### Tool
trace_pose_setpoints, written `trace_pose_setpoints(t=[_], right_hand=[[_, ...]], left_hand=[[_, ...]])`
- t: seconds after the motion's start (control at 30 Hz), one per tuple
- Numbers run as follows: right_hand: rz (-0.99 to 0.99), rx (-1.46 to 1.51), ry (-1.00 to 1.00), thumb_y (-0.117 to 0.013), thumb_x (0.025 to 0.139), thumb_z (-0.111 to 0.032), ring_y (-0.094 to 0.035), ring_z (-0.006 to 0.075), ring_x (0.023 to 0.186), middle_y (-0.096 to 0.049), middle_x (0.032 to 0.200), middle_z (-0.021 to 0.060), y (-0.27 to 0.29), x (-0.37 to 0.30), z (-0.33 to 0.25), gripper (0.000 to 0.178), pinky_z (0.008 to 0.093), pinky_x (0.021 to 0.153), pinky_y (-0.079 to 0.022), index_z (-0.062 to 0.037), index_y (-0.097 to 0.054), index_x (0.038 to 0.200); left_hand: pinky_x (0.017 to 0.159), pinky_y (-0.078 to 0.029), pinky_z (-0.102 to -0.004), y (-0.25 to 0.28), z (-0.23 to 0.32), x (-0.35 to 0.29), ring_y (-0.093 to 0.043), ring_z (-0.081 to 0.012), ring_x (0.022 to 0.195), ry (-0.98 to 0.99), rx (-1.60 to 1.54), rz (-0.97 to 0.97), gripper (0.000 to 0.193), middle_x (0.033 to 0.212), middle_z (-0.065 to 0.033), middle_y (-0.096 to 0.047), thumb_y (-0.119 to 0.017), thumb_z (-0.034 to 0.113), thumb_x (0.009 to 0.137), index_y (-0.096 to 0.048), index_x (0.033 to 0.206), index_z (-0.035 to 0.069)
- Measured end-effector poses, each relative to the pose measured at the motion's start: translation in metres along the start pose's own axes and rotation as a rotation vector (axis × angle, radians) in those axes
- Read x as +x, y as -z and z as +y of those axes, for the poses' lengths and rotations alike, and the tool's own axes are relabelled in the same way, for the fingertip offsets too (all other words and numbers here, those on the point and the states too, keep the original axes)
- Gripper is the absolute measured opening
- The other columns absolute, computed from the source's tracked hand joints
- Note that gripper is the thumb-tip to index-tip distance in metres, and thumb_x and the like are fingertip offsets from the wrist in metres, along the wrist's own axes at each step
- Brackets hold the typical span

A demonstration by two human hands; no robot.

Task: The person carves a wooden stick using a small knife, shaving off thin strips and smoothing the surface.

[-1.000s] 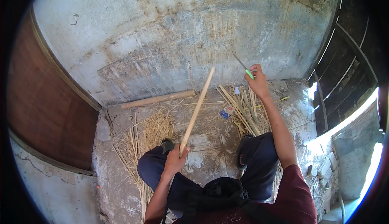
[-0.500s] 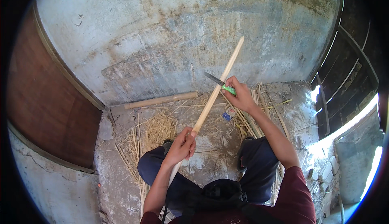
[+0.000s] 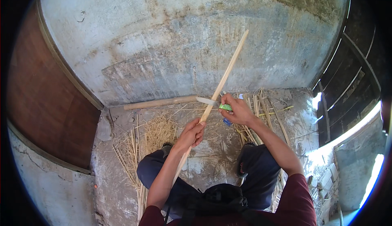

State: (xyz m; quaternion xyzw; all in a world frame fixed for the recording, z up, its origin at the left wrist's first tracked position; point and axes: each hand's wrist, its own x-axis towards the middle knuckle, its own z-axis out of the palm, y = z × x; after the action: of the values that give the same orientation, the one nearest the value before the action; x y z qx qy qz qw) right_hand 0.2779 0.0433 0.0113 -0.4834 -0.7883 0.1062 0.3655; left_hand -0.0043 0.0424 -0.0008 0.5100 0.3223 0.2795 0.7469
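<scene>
A long pale bamboo strip (image 3: 231, 66) slants up and away from my lap toward the wall. My left hand (image 3: 191, 133) is closed around its lower part, and the tail end runs down beside my left forearm. In my right hand (image 3: 235, 111) is a knife (image 3: 207, 101) with a green handle, the fingers wrapped round it. Its blade lies across the strip a little beyond my left hand, pointing left. Part of the handle is hidden by my right fingers.
Curly shavings (image 3: 160, 131) heap on the floor at left. A thick bamboo pole (image 3: 163, 102) lies along the wall's foot. Several split strips (image 3: 267, 111) lie at right, near a small blue packet (image 3: 226, 122). A brown door panel (image 3: 49, 91) stands left, dark boards (image 3: 347, 75) right.
My right hand has drawn the knife down along the strip, nearer to my left hand. The blade has turned flatter. My left hand has shifted slightly up and right with the strip.
</scene>
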Motion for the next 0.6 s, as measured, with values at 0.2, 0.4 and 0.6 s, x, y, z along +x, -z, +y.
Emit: trace_pose_setpoints(t=[0.2, 0.4, 0.6], right_hand=[[-0.014, 0.059, -0.151, -0.07, 0.099, -0.016, -0.074, 0.0438, 0.076, -0.074, 0.093, 0.0194, -0.001, 0.004, 0.006, 0.034, 0.0523, 0.067, -0.055, -0.007, -0.046, 0.121], [-0.161, -0.077, -0.155, -0.064, 0.099, -0.011, -0.071, 0.0466, 0.079, -0.068, 0.078, 0.0248, -0.021, 0.005, 0.002, 0.028, 0.0554, 0.071, -0.053, -0.0032, -0.055, 0.124], [-0.178, -0.048, -0.007, -0.067, 0.101, -0.018, -0.071, 0.0516, 0.085, -0.072, 0.086, 0.0308, -0.048, 0.003, -0.008, 0.027, 0.0594, 0.075, -0.053, 0.0044, -0.069, 0.115]], left_hand=[[0.042, -0.03, -0.0246, -0.004, -0.007, 0.001, -0.042, -0.0026, 0.048, -0.054, 0.201, 0.089, 0.026, 0.062, 0.0084, -0.043, -0.061, 0.035, 0.115, -0.054, 0.106, 0.011], [0.047, -0.031, -0.0261, 0.003, -0.032, 0.006, -0.041, -0.0037, 0.053, -0.112, 0.131, 0.205, 0.032, 0.067, 0.0061, -0.046, -0.062, 0.038, 0.114, -0.053, 0.1, 0.01], [0.052, -0.036, -0.0293, 0.006, -0.038, 0.007, -0.044, -0.0066, 0.058, -0.148, 0.187, 0.226, 0.04, 0.069, 0.0047, -0.048, -0.061, 0.043, 0.114, -0.053, 0.094, 0.009]])
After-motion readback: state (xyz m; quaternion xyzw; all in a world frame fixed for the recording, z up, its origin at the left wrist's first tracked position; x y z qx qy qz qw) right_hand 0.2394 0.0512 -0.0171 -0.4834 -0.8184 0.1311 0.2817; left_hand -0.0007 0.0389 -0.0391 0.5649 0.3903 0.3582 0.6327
